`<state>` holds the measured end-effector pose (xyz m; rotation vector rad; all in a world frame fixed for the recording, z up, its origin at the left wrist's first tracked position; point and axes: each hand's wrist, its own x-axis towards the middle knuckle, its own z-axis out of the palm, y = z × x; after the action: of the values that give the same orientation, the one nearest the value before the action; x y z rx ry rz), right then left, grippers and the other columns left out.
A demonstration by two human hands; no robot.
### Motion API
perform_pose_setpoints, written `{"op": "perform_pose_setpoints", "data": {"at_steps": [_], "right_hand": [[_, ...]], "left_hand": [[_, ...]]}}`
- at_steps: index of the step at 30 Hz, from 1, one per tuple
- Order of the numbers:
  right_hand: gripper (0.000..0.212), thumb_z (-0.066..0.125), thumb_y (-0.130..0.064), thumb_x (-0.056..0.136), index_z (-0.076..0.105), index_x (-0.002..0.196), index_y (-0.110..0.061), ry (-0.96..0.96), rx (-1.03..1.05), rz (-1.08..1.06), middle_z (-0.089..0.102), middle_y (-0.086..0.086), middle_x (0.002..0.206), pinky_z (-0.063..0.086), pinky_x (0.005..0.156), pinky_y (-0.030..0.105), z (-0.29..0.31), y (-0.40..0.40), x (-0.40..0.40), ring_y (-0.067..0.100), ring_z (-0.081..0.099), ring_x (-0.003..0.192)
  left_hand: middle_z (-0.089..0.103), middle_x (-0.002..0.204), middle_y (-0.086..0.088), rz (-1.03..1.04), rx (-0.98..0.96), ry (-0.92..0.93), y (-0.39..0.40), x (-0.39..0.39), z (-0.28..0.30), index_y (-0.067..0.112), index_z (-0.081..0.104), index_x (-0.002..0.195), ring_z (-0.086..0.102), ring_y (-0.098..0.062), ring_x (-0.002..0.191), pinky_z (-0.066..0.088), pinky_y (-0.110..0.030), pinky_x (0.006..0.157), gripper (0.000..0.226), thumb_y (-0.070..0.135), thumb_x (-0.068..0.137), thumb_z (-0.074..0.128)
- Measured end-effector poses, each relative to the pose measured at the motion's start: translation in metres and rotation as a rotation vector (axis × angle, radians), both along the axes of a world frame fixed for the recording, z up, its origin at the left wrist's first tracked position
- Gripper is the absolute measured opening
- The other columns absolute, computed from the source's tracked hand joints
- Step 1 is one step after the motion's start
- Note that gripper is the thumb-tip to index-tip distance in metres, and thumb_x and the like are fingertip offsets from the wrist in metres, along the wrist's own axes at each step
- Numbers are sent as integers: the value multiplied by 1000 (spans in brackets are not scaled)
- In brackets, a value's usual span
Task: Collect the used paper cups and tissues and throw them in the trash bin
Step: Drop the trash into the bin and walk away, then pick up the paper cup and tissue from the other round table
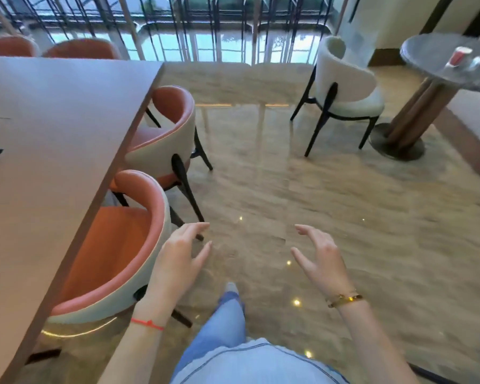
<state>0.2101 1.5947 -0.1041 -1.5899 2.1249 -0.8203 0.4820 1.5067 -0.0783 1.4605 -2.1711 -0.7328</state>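
Observation:
A red and white paper cup [458, 57] stands on the round grey table [427, 54] at the far right, with a pale crumpled item [475, 63] beside it that is too blurred to identify. My left hand [179, 257] and my right hand [320, 257] hover over the floor in front of me, both empty with fingers spread. No trash bin is in view.
A long brown table [53, 139] runs along my left with orange and white chairs [117, 245] tucked at its edge. A white chair [344, 90] stands by the round table. Glossy marble floor [330, 195] stretches ahead to a railing and windows.

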Motion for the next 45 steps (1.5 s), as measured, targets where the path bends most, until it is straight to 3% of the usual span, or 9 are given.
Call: {"op": "perform_pose_setpoints", "data": {"at_steps": [10,19,24,27,32,41,45], "right_hand": [[44,71,-15,80,56,122,-17,8,-4,-190,62,-1,114,36,96,23,-12,-130,-91,19,54,110],[45,70,-18,81,55,124,-20,-6,-60,-331,61,-4,114,32,92,17,1,-274,-182,15,53,109],[45,69,-18,82,55,125,-20,-32,-45,-438,61,-4,115,39,98,28,2,-312,-235,16,52,111],[45,69,-18,82,55,125,-21,-40,-23,-501,60,-4,114,39,97,28,-4,-332,-274,17,52,111],[44,68,-19,83,55,125,-21,-55,-24,-589,59,-8,113,33,95,19,-13,-373,-358,14,50,112],[45,66,-23,84,52,126,-25,-13,-38,-640,57,-9,117,36,96,21,4,-448,-567,11,48,114],[44,67,-22,84,53,125,-24,7,-38,-659,58,-8,118,31,94,16,14,-479,-650,11,48,114]], "left_hand": [[62,121,6,-200,5,-23,-175,-107,-10,16,61,124,58,-11,114,45,-27,99,37,23,88,68],[62,122,7,-340,-55,-29,-351,-219,14,20,60,126,59,-10,111,48,-29,96,40,28,88,67],[62,122,6,-449,-18,-50,-414,-294,16,21,60,125,59,-13,113,50,-37,96,38,29,89,66],[62,123,8,-503,-2,-66,-448,-344,9,23,60,125,59,-14,113,49,-36,95,38,29,89,66],[62,121,7,-566,-19,-78,-500,-448,-2,22,61,123,60,-14,111,49,-34,93,36,30,89,66],[59,125,12,-644,-46,-45,-588,-677,15,28,56,129,57,-10,113,48,-28,93,39,34,91,62],[60,123,9,-645,-46,-22,-619,-760,22,27,57,128,59,-12,110,48,-28,91,39,32,90,63]]}}
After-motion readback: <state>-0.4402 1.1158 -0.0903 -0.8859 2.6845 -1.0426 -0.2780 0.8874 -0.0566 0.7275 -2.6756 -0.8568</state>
